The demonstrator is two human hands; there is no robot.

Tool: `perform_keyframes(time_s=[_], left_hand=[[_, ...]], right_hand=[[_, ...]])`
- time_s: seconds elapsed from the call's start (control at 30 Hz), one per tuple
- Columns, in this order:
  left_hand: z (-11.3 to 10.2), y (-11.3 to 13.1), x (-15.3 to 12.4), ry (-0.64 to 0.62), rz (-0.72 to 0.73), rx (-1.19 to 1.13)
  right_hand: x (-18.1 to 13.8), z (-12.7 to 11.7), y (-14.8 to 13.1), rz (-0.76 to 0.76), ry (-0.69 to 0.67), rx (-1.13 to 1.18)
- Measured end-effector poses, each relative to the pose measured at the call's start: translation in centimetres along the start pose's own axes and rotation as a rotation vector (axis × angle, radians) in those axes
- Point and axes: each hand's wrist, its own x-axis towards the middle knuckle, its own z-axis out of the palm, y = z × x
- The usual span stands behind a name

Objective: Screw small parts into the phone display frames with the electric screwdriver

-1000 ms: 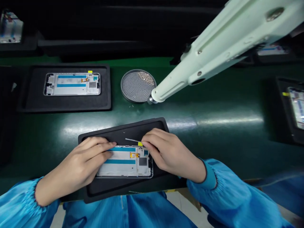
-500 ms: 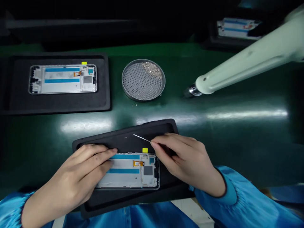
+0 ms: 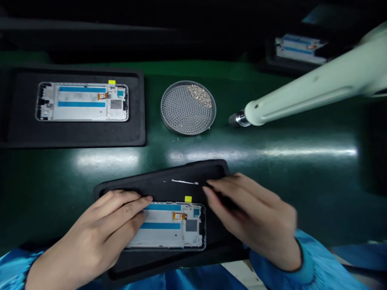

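Observation:
My left hand (image 3: 99, 229) lies over the left end of an opened phone frame (image 3: 163, 235), fingers stretched out across it. The frame carries blue strips, an orange flex connector (image 3: 178, 216) and a yellow tab (image 3: 188, 199) at its upper edge. It sits in a tilted black tray (image 3: 121, 266). A thin silvery strip (image 3: 185, 182) lies on the tray above the frame, with a tiny bright piece (image 3: 164, 181) to its left. To the right of the strip is my right hand (image 3: 254, 217), slightly blurred, its thumb and forefinger apart and nothing visible between them.
A round grey perforated dish (image 3: 187, 108) holds many tiny metal parts. A second phone frame (image 3: 81, 110) lies in another black tray (image 3: 75, 135) at upper left. From the right reaches a pale green arm (image 3: 302, 96) with a metal tip. Another frame (image 3: 299, 47) is at upper right.
My right hand has let go of the thin silvery strip and moved right and down in the picture. The strip now lies on the tray. My left hand stays on the frame.

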Motion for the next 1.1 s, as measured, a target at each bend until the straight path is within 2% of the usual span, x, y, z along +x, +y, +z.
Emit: perform_keyframes(time_s=[0.1, 0.17, 0.2, 0.3, 0.4, 0.63, 0.87, 1.1], left_hand=[[0.2, -0.2, 0.0, 0.022, 0.034, 0.034], [0.3, -0.4, 0.1, 0.039, 0.062, 0.048], [0.4, -0.4, 0.2, 0.047, 0.077, 0.054], [0.4, -0.6, 0.3, 0.076, 0.104, 0.071], [0.7, -0.8, 0.3, 0.116, 0.126, 0.087], [0.6, -0.6, 1.1, 0.155, 0.151, 0.161], [0.2, -0.5, 4.3, 0.153, 0.102, 0.305], [0.5, -1.4, 6.7, 0.166, 0.087, 0.279]], right_hand=[[1.1, -1.4, 1.1, 0.303, 0.379, 0.073], [2.6, -2.0, 2.2, 0.388, 0.567, 0.257], [3.5, -2.1, 2.8, 0.376, 0.576, 0.352], [6.1, -1.9, 3.5, 0.272, 0.494, 0.636], [7.7, -1.3, 3.1, 0.246, 0.412, 0.787], [8.5, -0.6, 2.6, 0.313, 0.389, 0.819], [8.7, -1.0, 3.0, 0.372, 0.522, 0.867], [9.3, -1.7, 3.6, 0.382, 0.512, 0.917]])
